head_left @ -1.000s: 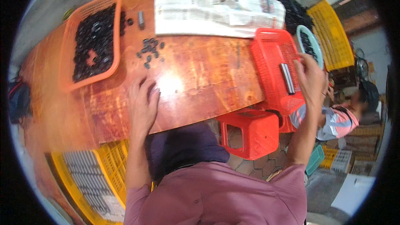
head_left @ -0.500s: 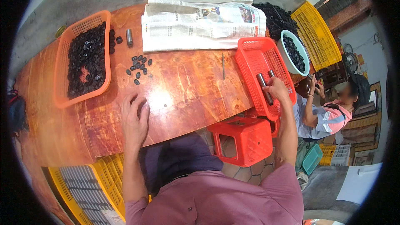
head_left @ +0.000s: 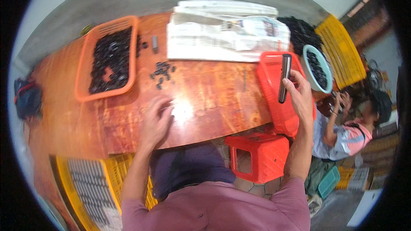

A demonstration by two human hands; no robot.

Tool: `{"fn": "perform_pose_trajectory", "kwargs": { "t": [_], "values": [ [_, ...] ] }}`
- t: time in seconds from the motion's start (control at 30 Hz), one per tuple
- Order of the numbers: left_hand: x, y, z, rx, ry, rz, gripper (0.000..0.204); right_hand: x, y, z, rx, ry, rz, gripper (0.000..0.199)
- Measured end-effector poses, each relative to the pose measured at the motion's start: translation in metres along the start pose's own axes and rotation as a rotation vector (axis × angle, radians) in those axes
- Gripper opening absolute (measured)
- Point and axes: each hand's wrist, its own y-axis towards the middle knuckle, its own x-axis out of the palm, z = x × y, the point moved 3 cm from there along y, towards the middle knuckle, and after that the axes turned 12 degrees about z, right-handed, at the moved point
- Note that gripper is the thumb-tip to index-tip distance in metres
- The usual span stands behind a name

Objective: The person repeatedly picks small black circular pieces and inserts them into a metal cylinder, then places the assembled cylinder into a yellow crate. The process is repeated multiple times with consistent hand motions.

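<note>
From where I stood, the right grip (head_left: 301,92) was closed around a metal tube (head_left: 284,83), thumb on one side and fingers on the other. The tube stood out over the red basket (head_left: 284,122); whether any part of it touched the basket, I couldn't tell. The left grip (head_left: 157,122) was loosely curled near the front edge of the worktop (head_left: 214,98), with nothing to be seen in it.

What worried me was the tube. It looked smooth, and it was pinched round the middle with both ends free, so a slack thumb might have let it slide out or swing. The basket seemed to jut past the worktop's edge, above a red stool (head_left: 259,158); a knock from that forearm could have tipped it. The bowl (head_left: 329,87) of black pieces stood just beside, near enough to be caught by a careless turn of the wrist.

On the other side, loose beads (head_left: 162,73) lay beyond the left fingers, between them and the newspaper (head_left: 227,38). A forward sweep there could have scattered them.
</note>
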Motion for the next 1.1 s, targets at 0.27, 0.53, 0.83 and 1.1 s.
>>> {"fn": "perform_pose_trajectory", "kwargs": {
  "t": [0.27,0.53,0.83,1.1],
  "values": [
    [0.050,0.033,0.019,-0.661,-0.989,-0.377,0.047,0.198,-0.055,-0.072,0.228,0.717,-0.597,0.030],
    [0.040,0.054,-0.032,-0.680,-1.096,-0.308,0.044,0.238,-0.033,-0.091,-0.042,0.410,-0.467,0.025],
    [0.042,0.058,-0.053,-0.628,-1.050,-0.156,0.050,0.306,-0.006,-0.074,-0.365,0.177,-0.214,0.032],
    [0.042,0.057,-0.055,-0.639,-1.080,-0.165,0.049,0.316,-0.011,-0.074,-0.575,0.100,-0.176,0.018]
  ]
}}
